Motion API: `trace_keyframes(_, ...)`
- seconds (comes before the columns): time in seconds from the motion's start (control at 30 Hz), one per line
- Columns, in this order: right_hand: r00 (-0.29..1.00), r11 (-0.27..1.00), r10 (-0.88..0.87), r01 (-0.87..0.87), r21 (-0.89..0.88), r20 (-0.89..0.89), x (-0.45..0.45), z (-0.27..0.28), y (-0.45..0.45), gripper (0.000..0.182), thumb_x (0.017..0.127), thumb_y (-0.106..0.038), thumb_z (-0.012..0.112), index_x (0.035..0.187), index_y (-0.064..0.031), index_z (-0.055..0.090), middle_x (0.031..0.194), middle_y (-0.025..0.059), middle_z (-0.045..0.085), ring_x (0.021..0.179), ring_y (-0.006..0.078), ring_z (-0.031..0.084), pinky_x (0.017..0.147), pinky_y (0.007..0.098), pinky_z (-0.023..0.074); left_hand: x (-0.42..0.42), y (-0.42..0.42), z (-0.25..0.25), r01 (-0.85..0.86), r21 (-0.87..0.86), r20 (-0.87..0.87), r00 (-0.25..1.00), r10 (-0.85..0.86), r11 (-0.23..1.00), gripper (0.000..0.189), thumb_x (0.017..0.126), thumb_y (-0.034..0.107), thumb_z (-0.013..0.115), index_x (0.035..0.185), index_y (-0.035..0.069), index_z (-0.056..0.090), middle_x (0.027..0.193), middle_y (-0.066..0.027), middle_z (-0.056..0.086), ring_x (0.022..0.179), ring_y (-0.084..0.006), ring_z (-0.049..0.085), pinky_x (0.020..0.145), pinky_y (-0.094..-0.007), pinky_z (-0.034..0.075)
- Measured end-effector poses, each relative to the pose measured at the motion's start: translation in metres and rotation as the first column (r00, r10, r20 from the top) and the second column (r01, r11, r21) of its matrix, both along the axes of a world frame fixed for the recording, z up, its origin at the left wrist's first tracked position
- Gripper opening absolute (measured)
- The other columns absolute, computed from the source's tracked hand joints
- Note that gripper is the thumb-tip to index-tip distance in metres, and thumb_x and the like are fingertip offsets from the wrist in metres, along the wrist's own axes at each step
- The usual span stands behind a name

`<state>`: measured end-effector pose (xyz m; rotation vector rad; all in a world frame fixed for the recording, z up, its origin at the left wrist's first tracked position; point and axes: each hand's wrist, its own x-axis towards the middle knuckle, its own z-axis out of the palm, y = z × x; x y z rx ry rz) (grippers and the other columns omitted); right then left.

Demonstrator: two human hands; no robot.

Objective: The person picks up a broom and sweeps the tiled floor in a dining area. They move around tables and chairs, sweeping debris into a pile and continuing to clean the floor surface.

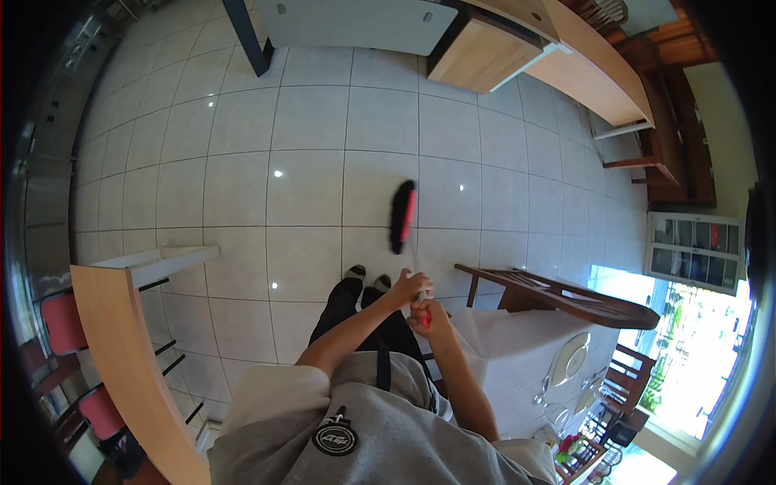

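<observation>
A broom (409,212) with black bristles and a red head touches or hovers just over the tiled floor (309,188) in front of my feet; I cannot tell which. Its pale handle runs back towards my body. My left hand (411,287) is wrapped around the handle, nearer the broom head. Just behind it, my right hand (428,316) grips the handle's red end. The bristles look slightly blurred. My shoes (355,272) stand to the left of the handle.
To my right, a wooden chair (551,297) adjoins a table with a white cloth (515,364), plates (571,357) and glasses. At left is a wooden-topped counter (115,351) with red chairs (63,324). Ahead stand a grey-panelled desk (357,24) and a wooden cabinet (479,54).
</observation>
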<state>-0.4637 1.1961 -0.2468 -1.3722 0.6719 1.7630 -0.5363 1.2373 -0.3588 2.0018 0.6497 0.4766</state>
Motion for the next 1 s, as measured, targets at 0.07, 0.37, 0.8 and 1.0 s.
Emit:
trace_keyframes(0.07,0.997,0.997,0.072,-0.072,0.006,0.039,0.002,-0.004,0.023,0.007,0.059,-0.002,0.038,0.056,-0.0084,0.036,0.043,-0.0008,0.035,0.034,0.0087,0.033,0.040,0.0258,0.0283,0.015,0.018,-0.003,0.060,0.041,-0.046,0.997,-0.058,0.997,0.012,0.066,0.026,0.054,0.063,0.017,0.047,0.073,0.0063,0.049,0.089,-0.0108,0.046,0.078,-0.0464,0.023)
trace_keyframes(0.37,0.829,0.969,0.228,-0.143,0.202,-0.511,-0.002,0.053,0.069,0.004,0.060,-0.004,0.037,0.061,-0.0078,0.037,0.042,-0.0004,0.034,0.031,0.0092,0.030,0.041,0.0267,0.0302,-0.037,0.066,0.085,-0.112,0.086,-0.191,0.973,0.127,0.990,0.010,0.062,0.021,0.057,0.064,0.016,0.049,0.077,0.0055,0.050,0.083,-0.0131,0.047,0.075,-0.0452,0.024)
trace_keyframes(0.8,0.735,0.837,0.547,-0.498,0.228,-0.402,-0.091,-0.078,0.216,0.004,0.061,-0.003,0.041,0.057,-0.0037,0.041,0.047,0.0020,0.037,0.033,0.0082,0.031,0.035,0.0239,0.0253,-0.145,0.175,-0.004,-0.577,0.187,-0.319,0.730,0.604,0.795,0.017,0.052,0.017,0.062,0.062,0.013,0.049,0.069,0.0012,0.049,0.079,-0.0186,0.046,0.069,-0.0417,0.028)
trace_keyframes(1.0,0.944,0.999,0.038,-0.049,-0.024,-0.329,0.046,-0.031,0.232,0.009,0.062,0.000,0.042,0.062,-0.0081,0.038,0.040,-0.0042,0.029,0.035,0.0079,0.027,0.045,0.0253,0.0239,0.017,0.217,-0.022,-0.304,-0.084,0.051,0.950,0.309,0.949,0.043,0.055,0.052,0.054,0.061,0.009,0.052,0.065,-0.0048,0.051,0.071,-0.0235,0.049,0.060,-0.0338,0.037)
